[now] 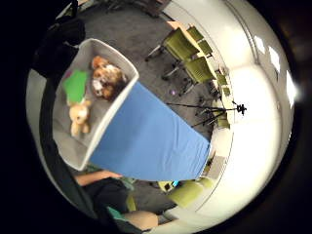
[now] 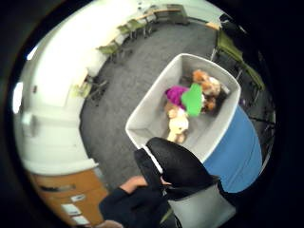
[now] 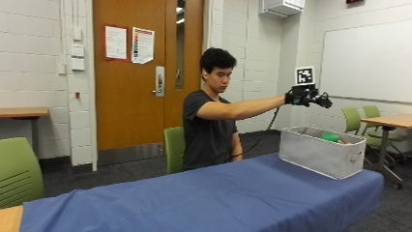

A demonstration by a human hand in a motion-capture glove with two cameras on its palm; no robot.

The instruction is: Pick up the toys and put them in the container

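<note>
In the outside view my gloved right hand [image 3: 308,96] is held high on an outstretched arm, above the grey fabric container [image 3: 318,154], and holds nothing; its fingers are spread. The container stands at the end of the blue-covered table [image 3: 212,198], with a green toy [image 3: 330,137] showing over its rim. Looking down from the palm, the container [image 2: 147,118] holds a tan teddy bear [image 2: 178,126], a green toy [image 2: 192,99], a purple toy [image 2: 175,93] and an orange-and-brown plush [image 2: 207,85]. The bear [image 1: 79,117], green toy [image 1: 75,85] and plush [image 1: 106,78] also lie in the container [image 1: 112,114].
Green chairs [image 3: 372,125] and a wooden table [image 3: 389,121] stand behind the container. Another green chair [image 3: 174,147] is behind the person and one more [image 3: 16,169] at the near left. A tripod [image 1: 214,109] stands on the carpet beside the table.
</note>
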